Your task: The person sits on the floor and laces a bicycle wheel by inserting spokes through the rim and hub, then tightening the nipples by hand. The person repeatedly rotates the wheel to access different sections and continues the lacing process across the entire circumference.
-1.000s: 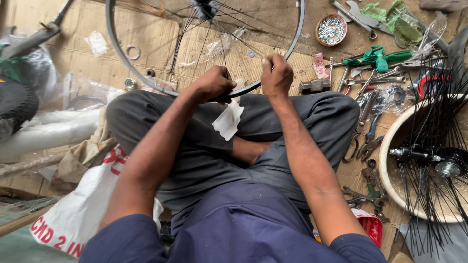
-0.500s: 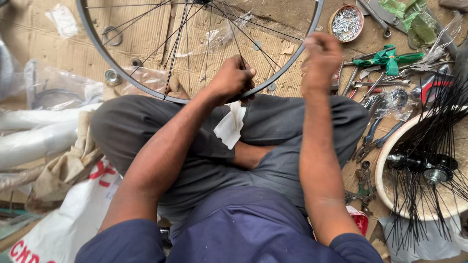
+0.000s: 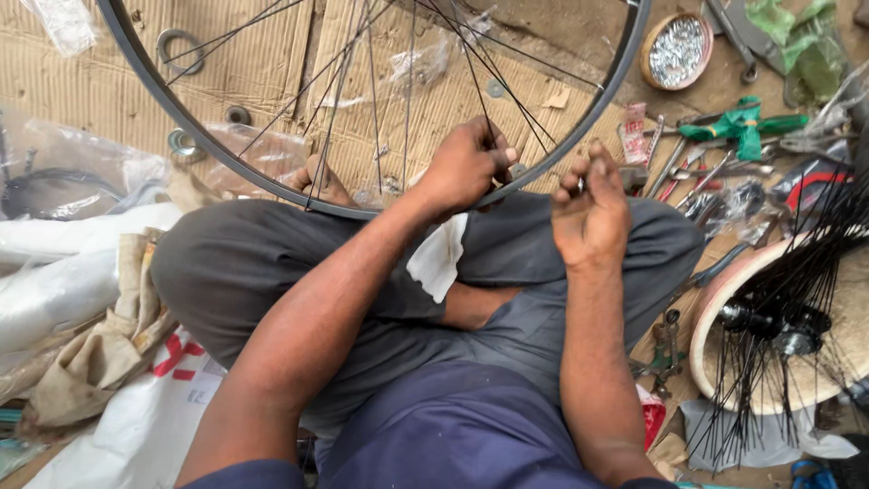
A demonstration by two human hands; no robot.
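The left hand [image 3: 463, 167] has its grip clamped on the dark rim of a bicycle wheel [image 3: 579, 116], fingers curled over the edge where several thin spokes [image 3: 376, 100] meet it; the wheel stands tilted against the person's crossed legs in grey trousers [image 3: 272, 272], its lowest arc resting on the lap just beneath that grip. The right hand [image 3: 590, 213] is raised just beside the rim, to the right of the left grip, palm turned toward the camera, its thumb and fingertips pinched together on a small metallic piece too tiny to identify. Below and between the two hands a white cloth [image 3: 439, 258] lies on the lap. Beyond the right hand, further right on the floor, lies a scatter of hand tools, among them a green-handled tool [image 3: 742, 127], and above them a round tin of small silver parts [image 3: 676, 50]. Lower right of that hand sits a pale basin [image 3: 724, 362] holding hubs and a bundle of loose black spokes. Cardboard [image 3: 262, 54] covers the floor behind the wheel.
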